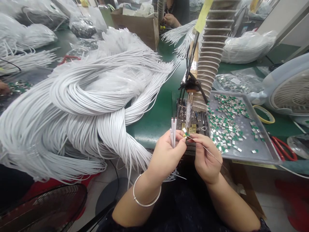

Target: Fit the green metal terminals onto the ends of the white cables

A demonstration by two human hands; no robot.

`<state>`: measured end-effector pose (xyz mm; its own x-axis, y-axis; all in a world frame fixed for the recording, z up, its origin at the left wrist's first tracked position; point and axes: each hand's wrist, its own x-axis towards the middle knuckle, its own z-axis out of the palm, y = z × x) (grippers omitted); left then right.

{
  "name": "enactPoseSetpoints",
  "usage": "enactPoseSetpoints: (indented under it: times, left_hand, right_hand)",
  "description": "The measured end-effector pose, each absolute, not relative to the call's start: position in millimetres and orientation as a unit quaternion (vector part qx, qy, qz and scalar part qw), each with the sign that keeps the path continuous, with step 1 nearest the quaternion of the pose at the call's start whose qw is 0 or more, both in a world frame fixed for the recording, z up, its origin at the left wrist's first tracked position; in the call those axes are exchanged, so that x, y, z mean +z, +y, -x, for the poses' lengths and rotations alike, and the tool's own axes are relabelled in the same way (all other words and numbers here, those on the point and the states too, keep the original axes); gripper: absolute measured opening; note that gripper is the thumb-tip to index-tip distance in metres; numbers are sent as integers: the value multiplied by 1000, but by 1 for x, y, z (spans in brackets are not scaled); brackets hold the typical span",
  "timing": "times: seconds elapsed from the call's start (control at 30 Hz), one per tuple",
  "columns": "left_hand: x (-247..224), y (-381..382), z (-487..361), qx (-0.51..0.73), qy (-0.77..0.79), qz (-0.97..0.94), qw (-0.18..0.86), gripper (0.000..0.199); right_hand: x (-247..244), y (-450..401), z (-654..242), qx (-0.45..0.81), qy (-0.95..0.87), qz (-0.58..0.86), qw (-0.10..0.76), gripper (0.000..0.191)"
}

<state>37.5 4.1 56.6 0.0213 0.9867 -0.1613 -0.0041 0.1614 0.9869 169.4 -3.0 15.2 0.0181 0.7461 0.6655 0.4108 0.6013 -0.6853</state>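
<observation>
My left hand (166, 149) is closed around several white cables (174, 130), their stripped ends pointing up. At its fingertips is a small green-and-silver connector board (185, 132); whether the fingers pinch it is hard to see. My right hand (207, 158) pinches a thin solder wire (205, 149), which runs from the connector back across the palm. Just above both hands, a soldering iron (189, 109) hangs tip down in a fixed mount. Below its tip lies a dark holder (180, 111) littered with solder bits.
Big bundles of white cable (96, 106) cover the left of the green table (145, 132). A metal tray (251, 151) of loose connector boards stands right, near red-handled scissors (285, 149), a tape roll (264, 114) and a fan (289, 87). A ribbed hose (214, 51) hangs down. Another person's hand (171, 20) is behind.
</observation>
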Motion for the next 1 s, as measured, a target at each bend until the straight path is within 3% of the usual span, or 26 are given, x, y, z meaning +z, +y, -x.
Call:
enactPoseSetpoints:
  times: [1.0]
  left_hand:
    - [48,2,-37,450,509,-476,558,9]
  right_hand:
    - [10,-7,-171,169,-684,423,570,25]
